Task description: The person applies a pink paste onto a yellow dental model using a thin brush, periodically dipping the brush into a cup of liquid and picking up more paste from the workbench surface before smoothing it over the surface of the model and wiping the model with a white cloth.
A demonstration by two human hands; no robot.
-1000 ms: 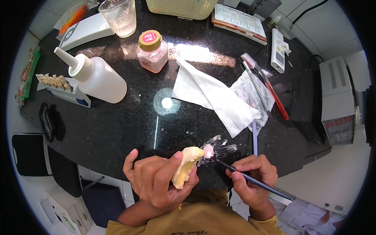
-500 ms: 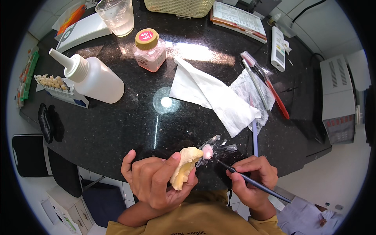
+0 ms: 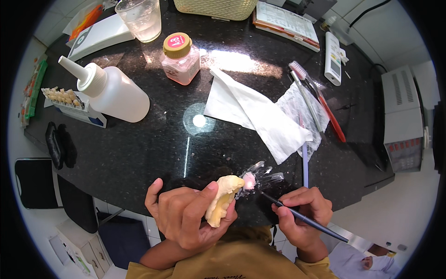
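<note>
My left hand (image 3: pixel 188 216) is closed on a pale yellow dental plaster cast (image 3: pixel 225 200), pinched between thumb and fingers just above the near edge of the counter. Beside the cast's upper right end, a small pink lump (image 3: pixel 249 181) sits among clear, glassy streaks or shards (image 3: pixel 274 177); whether cast and lump touch, I cannot tell. In a pen-like grip, my right hand (image 3: pixel 304 216) holds a slim dark blue brush-like tool (image 3: pixel 304 219). Its thin dark tip points up and left, close to the pink lump and apparently short of it.
White tissue (image 3: pixel 260 114) lies mid-counter, with toothbrushes (image 3: pixel 325 107) and a lilac stick (image 3: pixel 304 165) at its right. Further left stand a pink-filled jar (image 3: pixel 181 63), a white nozzle bottle (image 3: pixel 123 95), a glass (image 3: pixel 139 21) and a tooth shade guide (image 3: pixel 62 97). A grey machine (image 3: pixel 402 121) is far right.
The whole view has shifted slightly. Both hands keep their grips and nearly the same positions. At the lower right, the pale lavender cloth and a hand-like shape on it have moved.
</note>
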